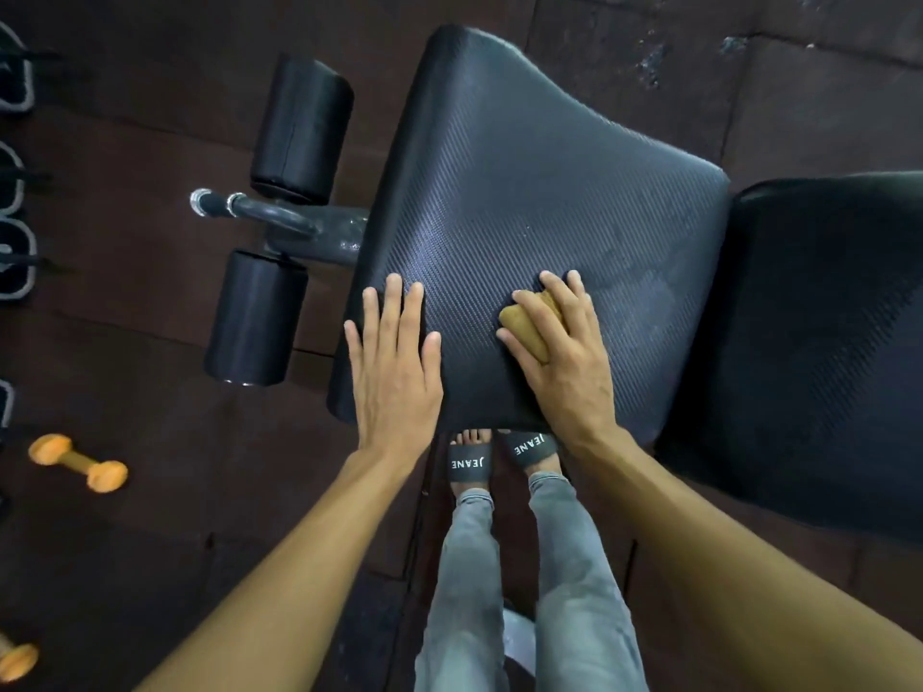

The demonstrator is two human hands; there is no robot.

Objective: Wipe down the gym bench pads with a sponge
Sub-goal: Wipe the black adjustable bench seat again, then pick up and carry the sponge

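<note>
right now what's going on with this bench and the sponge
A person is wiping a gym bench. The right hand presses a tan sponge onto the near part of the textured black seat pad, fingers wrapped over it. The left hand lies flat and open on the pad's near left corner. A second pad sits to the right, untouched by either hand.

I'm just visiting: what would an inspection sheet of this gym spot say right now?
Surface: seat pad, textured black, faint smears near the sponge.
Job's things: tan sponge pressed on the seat pad; second pad to its right.
Clutter: orange dumbbell on the floor; another at the frame's edge.
Hands: right hand grips the sponge; left hand flat on the pad.
Cables: nothing seen.
Surroundings: foam rollers, dark rubber floor.
</note>
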